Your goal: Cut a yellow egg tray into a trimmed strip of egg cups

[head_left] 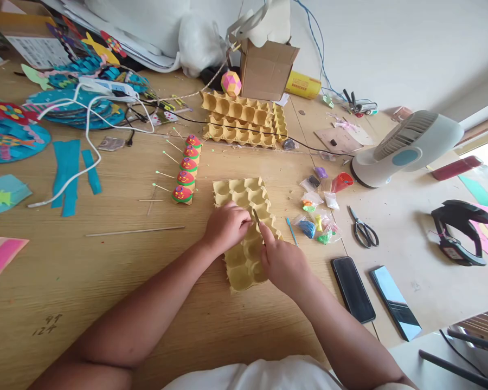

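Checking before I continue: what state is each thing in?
Left hand: fingers curled at the egg tray, grip unclear.
Right hand: closed around the blade.
Blade: exposed, angled over the tray, contact unclear.
Egg tray: lying on the table.
Decorated egg-cup strip: domes up, sticks poking out.
Scissors: lying down, unheld.
Black phone: lying flat, screen dark.
Fan: standing, running or not unclear.
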The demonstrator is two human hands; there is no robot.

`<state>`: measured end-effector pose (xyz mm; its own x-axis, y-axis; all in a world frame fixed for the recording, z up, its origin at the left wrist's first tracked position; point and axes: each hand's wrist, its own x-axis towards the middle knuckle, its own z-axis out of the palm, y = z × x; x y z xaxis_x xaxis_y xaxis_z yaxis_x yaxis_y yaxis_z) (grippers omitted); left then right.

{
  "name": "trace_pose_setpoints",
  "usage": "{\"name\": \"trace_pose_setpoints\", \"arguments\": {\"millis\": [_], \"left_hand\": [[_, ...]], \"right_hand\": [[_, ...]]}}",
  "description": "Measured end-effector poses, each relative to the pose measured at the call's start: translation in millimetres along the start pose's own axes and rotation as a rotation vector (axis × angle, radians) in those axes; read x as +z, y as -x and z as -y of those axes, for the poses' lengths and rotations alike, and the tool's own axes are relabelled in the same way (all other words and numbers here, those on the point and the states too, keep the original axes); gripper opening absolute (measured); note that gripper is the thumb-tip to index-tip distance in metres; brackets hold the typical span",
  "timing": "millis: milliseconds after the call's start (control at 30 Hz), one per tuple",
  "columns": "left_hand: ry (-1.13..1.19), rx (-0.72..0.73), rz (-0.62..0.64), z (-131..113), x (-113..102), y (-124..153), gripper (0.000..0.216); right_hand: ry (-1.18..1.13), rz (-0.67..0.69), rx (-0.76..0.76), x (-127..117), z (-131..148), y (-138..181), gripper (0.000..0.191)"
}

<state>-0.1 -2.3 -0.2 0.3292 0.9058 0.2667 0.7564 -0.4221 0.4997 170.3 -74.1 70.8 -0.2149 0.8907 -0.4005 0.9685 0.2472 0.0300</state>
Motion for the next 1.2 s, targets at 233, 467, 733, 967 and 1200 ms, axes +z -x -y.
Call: {"name": "trace_pose_setpoints", "arguments": {"millis": [233, 467, 733, 967, 1200], "left_hand": [[-0.003, -0.007, 0.013, 0.0, -0.2, 0.1, 0.017], [-0.005, -0.003, 0.021, -0.1, -0.1, 0.3, 0.017], [-0.004, 0.002, 0.000, -1.5, -0.4, 1.1, 0.019], [-0.002, -0.007, -0.006, -1.7, -0.6, 1.0, 0.019], [0.004, 0.009, 0.000, -0.9, -0.3, 0.6, 0.019]], "right_hand": [[0.001, 0.008, -0.031, 1.8, -1.0, 6.3, 0.062], [0.017, 0.004, -0.004, -2.4, 2.7, 3.0, 0.062], [0.042, -0.047, -0.024, 5.3, 1.4, 5.8, 0.062], [0.027, -0.045, -0.028, 4.0, 1.9, 12.4, 0.060], [0.009, -0.063, -0.016, 4.9, 1.8, 8.3, 0.061]]}}
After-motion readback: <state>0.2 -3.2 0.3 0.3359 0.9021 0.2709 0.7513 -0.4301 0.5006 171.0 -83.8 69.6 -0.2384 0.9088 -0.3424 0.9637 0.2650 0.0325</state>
